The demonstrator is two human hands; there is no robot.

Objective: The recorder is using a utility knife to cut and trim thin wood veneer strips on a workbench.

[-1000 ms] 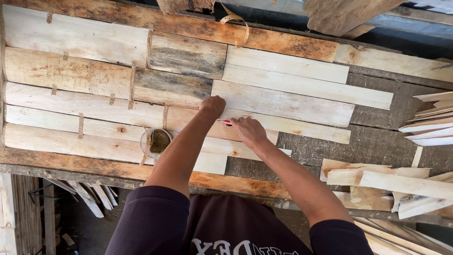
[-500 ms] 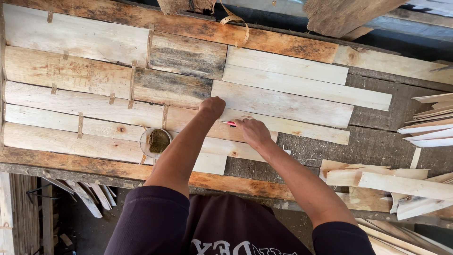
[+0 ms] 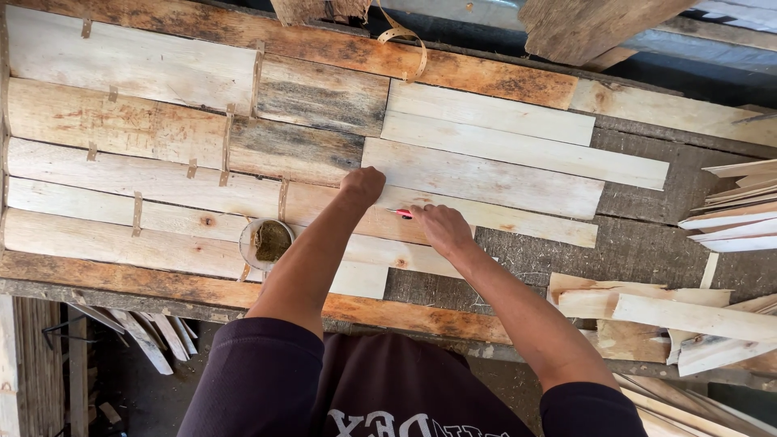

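Observation:
Thin pale wood veneer strips [image 3: 486, 174] lie edge to edge on a worn workbench [image 3: 615, 243], joined here and there by short pieces of brown tape. My left hand [image 3: 362, 184] presses down on the seam where a darker strip [image 3: 295, 154] meets the pale ones. My right hand [image 3: 441, 226] rests on the strips just to the right and grips a small red tool [image 3: 402, 214] whose tip points toward my left hand. Both forearms reach out from my dark sleeves.
A small round cup of brownish paste [image 3: 267, 242] sits on the strips left of my left arm. Loose veneer offcuts [image 3: 688, 316] pile at the right. A curl of tape [image 3: 402, 39] lies at the far edge. More strips [image 3: 146, 336] hang below the bench.
My hands hold almost the same spot; the right hand with the red tool has shifted only slightly along the seam.

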